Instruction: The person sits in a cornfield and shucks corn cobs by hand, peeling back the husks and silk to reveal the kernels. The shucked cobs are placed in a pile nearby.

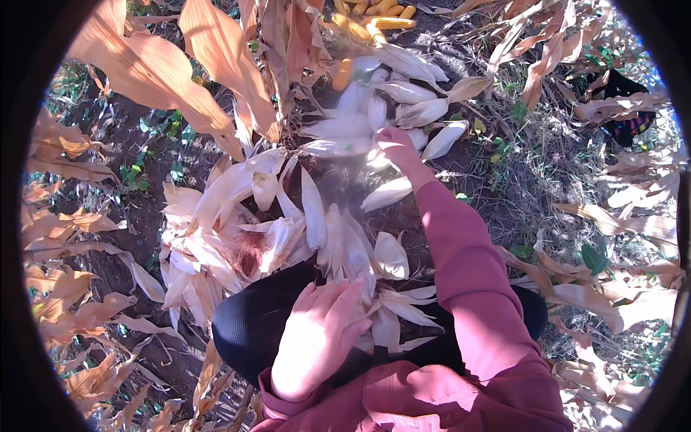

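A pile of corn ears in pale dry husks [345, 124] lies on the ground ahead of me. My right hand [397, 149] reaches out to the pile's near right side, its fingers bent and closed on an ear of corn in its husk [377, 160]; the fingertips are partly hidden. Close to my lap, my left hand [317, 333] is raised with fingers stretched out and nothing in it. Loose stripped husks [345, 245] lie just beyond that hand. A single husk-covered ear [389, 196] rests below my right wrist.
Bare yellow corn cobs [378, 16] are heaped at the far end. A big mound of empty husks and silk [230, 223] sits to the left. Dry corn leaves [155, 65] hang over the upper left. A dark cloth item [625, 108] lies at the far right.
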A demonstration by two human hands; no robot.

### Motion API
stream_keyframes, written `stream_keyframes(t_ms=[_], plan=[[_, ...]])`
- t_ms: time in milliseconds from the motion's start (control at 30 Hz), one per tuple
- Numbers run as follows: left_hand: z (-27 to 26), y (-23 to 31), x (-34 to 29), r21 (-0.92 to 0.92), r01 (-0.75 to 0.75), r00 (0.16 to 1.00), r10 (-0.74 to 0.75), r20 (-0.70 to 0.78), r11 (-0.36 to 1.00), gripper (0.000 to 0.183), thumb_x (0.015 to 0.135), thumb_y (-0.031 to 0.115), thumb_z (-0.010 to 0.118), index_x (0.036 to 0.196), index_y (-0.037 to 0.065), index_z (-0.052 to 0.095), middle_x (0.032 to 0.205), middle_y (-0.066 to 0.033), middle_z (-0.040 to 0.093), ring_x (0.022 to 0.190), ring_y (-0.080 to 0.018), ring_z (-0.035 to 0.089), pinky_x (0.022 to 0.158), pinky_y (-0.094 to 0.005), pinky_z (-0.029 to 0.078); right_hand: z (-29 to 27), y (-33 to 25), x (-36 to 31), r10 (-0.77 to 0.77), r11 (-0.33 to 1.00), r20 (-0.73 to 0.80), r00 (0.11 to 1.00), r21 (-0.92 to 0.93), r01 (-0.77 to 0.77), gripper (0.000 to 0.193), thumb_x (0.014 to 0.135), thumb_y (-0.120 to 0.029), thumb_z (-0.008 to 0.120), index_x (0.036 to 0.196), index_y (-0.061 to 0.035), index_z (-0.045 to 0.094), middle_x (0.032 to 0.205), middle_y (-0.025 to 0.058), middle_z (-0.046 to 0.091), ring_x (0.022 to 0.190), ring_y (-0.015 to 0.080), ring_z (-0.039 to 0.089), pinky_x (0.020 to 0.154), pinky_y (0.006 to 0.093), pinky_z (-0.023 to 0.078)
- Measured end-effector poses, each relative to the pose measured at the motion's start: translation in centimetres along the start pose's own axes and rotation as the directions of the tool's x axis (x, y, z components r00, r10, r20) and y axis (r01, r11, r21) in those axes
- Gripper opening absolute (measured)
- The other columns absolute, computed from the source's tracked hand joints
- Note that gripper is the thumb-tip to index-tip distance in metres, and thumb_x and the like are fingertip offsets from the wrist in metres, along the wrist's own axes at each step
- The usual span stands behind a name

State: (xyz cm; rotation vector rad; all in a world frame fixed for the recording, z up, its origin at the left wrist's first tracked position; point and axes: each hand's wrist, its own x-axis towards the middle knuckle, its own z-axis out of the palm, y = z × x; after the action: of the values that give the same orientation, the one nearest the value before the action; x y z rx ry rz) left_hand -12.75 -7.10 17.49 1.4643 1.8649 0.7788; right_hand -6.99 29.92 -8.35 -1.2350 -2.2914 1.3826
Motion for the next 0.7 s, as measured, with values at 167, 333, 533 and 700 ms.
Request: stream_keyframes(t_ms=[167,333,533,700], plan=[[-0.9,-1.4,0.8,-0.01,0.059,0.998,-0.058,0.031,0.998,0.054,0.073,0.022,0.067,0.121,0.003,0.049,0.112,-0.0164,0.056,0.102,-0.0352,0.054,0.093,-0.0481,0.039,10.2,2.8,0.8,-0.152,0.863,0.029,0.988,-0.483,0.147,0.048,0.075,-0.028,0.062,0.117,-0.0057,0.051,0.114,0.0158,0.054,0.108,0.0306,0.051,0.093,0.0368,0.04],[-1.9,-2.2,1.8,-0.054,0.097,0.995,-0.096,0.031,0.994,0.056,0.074,0.026,0.067,0.12,0.0,0.049,0.117,-0.0177,0.053,0.105,-0.0359,0.053,0.094,-0.0489,0.037,11.7,1.9,3.2,-0.197,0.772,0.065,0.978,-0.604,0.196,0.039,0.075,-0.02,0.053,0.112,-0.0057,0.05,0.105,0.0149,0.055,0.105,0.0309,0.051,0.087,0.0428,0.041],[-2.6,-2.8,1.9,-0.171,0.099,0.988,-0.117,-0.099,0.98,0.058,0.069,0.013,0.068,0.123,0.003,0.047,0.118,-0.0168,0.052,0.108,-0.0341,0.051,0.096,-0.0464,0.037,12.2,3.7,4.6,-0.333,0.503,0.055,0.941,-0.834,0.227,0.029,0.071,-0.027,0.057,0.093,-0.0088,0.058,0.093,0.0117,0.053,0.091,0.0279,0.051,0.076,0.0397,0.041],[-2.8,-2.8,1.2,-0.189,0.097,0.993,-0.108,-0.047,0.977,0.054,0.073,0.025,0.068,0.118,0.001,0.051,0.113,-0.0176,0.055,0.101,-0.0354,0.054,0.091,-0.0481,0.04,11.7,4.1,1.5,-0.212,0.631,0.379,0.901,-0.651,0.422,0.041,0.067,-0.025,0.062,0.102,-0.0062,0.053,0.096,0.0142,0.057,0.092,0.0297,0.054,0.08,0.0394,0.042]])
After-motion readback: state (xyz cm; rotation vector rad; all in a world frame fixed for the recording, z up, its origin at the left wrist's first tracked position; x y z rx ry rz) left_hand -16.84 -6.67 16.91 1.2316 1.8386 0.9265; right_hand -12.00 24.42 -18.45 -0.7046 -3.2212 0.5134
